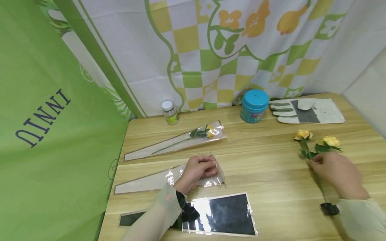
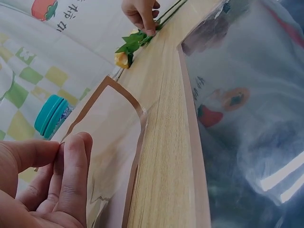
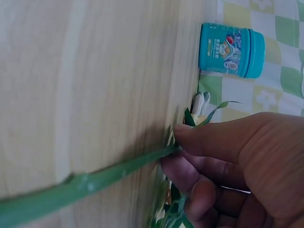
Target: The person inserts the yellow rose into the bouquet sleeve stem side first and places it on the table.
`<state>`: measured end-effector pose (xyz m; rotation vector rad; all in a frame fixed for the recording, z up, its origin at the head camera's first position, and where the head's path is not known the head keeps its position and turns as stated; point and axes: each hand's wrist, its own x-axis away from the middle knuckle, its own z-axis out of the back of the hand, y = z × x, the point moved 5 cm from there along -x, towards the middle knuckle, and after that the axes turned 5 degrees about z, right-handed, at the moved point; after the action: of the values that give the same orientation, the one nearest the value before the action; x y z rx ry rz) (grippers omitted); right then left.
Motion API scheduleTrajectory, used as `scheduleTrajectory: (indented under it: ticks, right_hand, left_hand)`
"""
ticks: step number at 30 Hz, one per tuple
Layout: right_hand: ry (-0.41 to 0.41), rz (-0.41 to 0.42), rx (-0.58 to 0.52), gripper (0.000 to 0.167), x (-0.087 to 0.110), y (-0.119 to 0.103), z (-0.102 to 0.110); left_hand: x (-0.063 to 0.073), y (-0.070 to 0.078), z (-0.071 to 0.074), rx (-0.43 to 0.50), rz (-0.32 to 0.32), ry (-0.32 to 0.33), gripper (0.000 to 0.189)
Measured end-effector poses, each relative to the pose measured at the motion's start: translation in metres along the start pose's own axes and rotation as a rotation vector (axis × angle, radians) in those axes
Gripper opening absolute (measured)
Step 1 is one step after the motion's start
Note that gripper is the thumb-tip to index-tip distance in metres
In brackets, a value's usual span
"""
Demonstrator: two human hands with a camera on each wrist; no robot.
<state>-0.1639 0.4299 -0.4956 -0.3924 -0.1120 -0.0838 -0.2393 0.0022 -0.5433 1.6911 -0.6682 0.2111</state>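
My left hand (image 1: pixel 197 170) pinches the open end of a clear tapered flower sleeve (image 1: pixel 141 184) with a brown border. In the left wrist view thumb and fingertips grip the rim of that sleeve (image 2: pixel 114 123). Over at the right, my right hand (image 1: pixel 337 172) pinches a yellow rose (image 1: pixel 303 135) by its stem, just below the leaves. Its green stem (image 3: pixel 104 178) runs back toward the camera in the right wrist view. Another yellow rose (image 1: pixel 331 141) lies beside that hand, its stem partly hidden.
Behind lies a sleeve (image 1: pixel 144 154) with a yellow rose (image 1: pixel 209 131) inside. A dark, shiny sleeve (image 1: pixel 232 214) lies in front, partly under my left forearm. Along the back stand a small white-capped jar (image 1: pixel 170 113), a blue tub (image 1: pixel 255 105) and a work glove (image 1: pixel 328 111).
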Motion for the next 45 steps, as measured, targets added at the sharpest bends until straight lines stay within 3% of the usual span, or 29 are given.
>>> scheduleTrajectory:
  ticks: [5, 13, 17, 23, 26, 28, 31, 37, 41, 45]
  right_hand:
    - [-0.004, 0.033, -0.063, 0.035, -0.002, -0.005, -0.005]
    - [-0.036, -0.027, -0.417, 0.055, -0.002, -0.029, -0.013]
    - [-0.055, -0.066, -0.751, 0.056, -0.004, -0.051, -0.013]
    - [-0.067, 0.011, -1.457, 0.014, -0.012, -0.092, -0.023]
    - [-0.018, 0.084, -1.68, 0.014, -0.016, -0.115, -0.025]
    - [0.062, 0.121, -1.756, 0.013, -0.019, -0.129, -0.023]
    - [0.224, 0.134, -1.745, 0.008, -0.023, -0.146, -0.022]
    - [0.544, 0.072, -1.493, 0.021, -0.024, -0.163, -0.025]
    - [0.682, 0.084, -1.391, 0.025, -0.021, -0.165, -0.025]
    - [0.755, 0.15, -1.315, 0.026, -0.02, -0.169, -0.025]
  left_hand:
    - [0.0, 0.0, -0.001, 0.015, 0.003, -0.003, 0.018]
    - [0.0, -0.002, 0.0, 0.016, 0.01, -0.001, 0.019]
    - [0.0, -0.002, 0.0, 0.002, 0.01, 0.004, 0.02]
    - [-0.002, 0.0, -0.004, 0.0, 0.011, -0.006, 0.019]
    - [-0.004, 0.0, -0.006, 0.006, 0.026, -0.018, 0.017]
    - [-0.004, 0.002, -0.007, 0.003, 0.021, -0.02, 0.016]
    - [-0.005, 0.004, -0.009, 0.003, 0.013, -0.022, 0.015]
    - [-0.008, 0.004, -0.012, 0.006, 0.017, -0.033, 0.016]
    - [-0.008, 0.004, -0.012, 0.013, 0.009, -0.026, 0.016]
    - [-0.007, 0.005, -0.01, 0.046, -0.008, -0.014, 0.017]
